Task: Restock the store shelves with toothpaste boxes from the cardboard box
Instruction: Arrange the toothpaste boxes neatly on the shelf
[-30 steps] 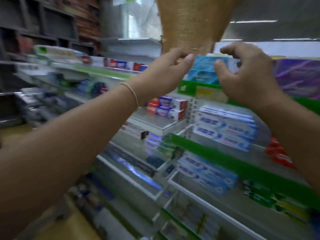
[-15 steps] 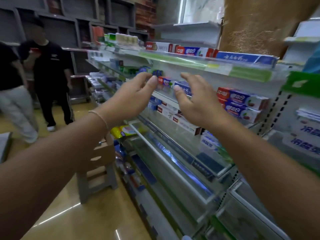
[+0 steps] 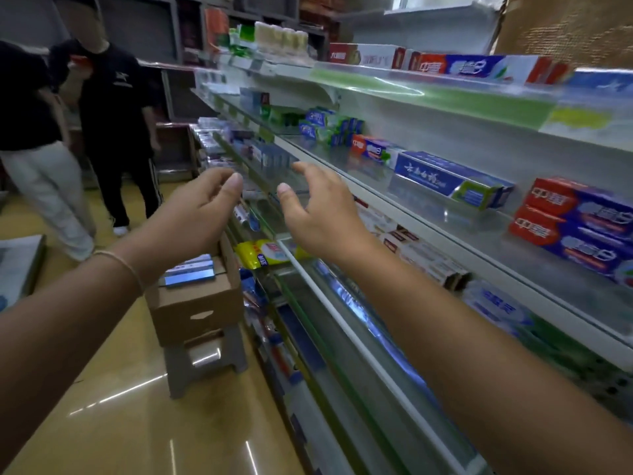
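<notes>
Hovering empty before the shelves (image 3: 424, 214) — left hand (image 3: 202, 214) and right hand (image 3: 318, 214), fingers loosely spread — cardboard box (image 3: 198, 299) below.

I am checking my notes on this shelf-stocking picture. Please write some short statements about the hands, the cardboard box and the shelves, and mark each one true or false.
1. Both hands are empty. True: the left hand and the right hand hold nothing, fingers loosely spread.
2. The cardboard box stands on the floor. False: it stands on a grey step stool.
3. The cardboard box is empty. False: blue toothpaste boxes show in its open top.
4. A thin bracelet is on the left wrist. True.
5. The blue and green toothpaste box lies on the shelf directly above the two stacked red and blue boxes. False: they lie side by side on one shelf.
</notes>
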The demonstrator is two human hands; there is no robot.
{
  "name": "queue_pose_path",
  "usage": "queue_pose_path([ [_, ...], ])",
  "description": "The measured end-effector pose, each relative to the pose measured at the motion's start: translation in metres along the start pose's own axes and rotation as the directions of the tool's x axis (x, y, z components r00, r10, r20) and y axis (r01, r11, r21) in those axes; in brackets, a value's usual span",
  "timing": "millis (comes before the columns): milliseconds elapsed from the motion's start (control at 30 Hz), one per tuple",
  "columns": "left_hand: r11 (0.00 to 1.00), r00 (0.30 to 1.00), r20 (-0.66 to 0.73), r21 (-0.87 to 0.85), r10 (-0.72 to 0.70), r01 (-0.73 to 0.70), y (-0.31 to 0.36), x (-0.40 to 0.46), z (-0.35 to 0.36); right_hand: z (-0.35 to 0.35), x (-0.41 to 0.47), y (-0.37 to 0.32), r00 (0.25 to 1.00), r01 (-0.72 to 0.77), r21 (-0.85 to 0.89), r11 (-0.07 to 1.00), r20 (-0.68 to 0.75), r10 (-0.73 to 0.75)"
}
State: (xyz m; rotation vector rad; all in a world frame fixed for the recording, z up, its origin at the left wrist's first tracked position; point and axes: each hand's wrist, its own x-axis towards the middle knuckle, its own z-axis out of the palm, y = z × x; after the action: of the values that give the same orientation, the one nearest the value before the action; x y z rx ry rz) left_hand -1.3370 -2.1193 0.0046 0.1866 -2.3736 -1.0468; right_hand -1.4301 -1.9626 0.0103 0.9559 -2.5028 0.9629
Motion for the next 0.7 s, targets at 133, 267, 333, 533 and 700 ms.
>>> queue_pose_path([
  [133,0.995,0.997,-0.016,0.059,-0.073,0.074,-0.043,0.044,0.001,0.038,0.052,0.017,0.999,-0.025,0.027,0.999,0.049,0.023],
  [267,0.982,0.987,-0.078,0.116,-0.141,0.149,-0.088,0.077,-0.009,0.074,0.096,0.03,0.997,-0.023,0.025,0.999,0.072,0.022],
  [333,0.975,0.98,-0.106,0.126,-0.17,0.182,-0.108,0.089,-0.017,0.092,0.114,0.033,0.996,-0.018,0.036,0.999,0.086,0.015],
  [533,0.949,0.955,-0.152,0.152,-0.254,0.276,-0.187,0.115,-0.047,0.164,0.158,0.036,0.987,-0.018,0.06,0.998,0.163,0.007],
  [700,0.925,0.934,-0.156,0.159,-0.321,0.344,-0.262,0.134,-0.072,0.235,0.188,0.034,0.968,-0.081,0.085,0.993,0.244,0.058],
])
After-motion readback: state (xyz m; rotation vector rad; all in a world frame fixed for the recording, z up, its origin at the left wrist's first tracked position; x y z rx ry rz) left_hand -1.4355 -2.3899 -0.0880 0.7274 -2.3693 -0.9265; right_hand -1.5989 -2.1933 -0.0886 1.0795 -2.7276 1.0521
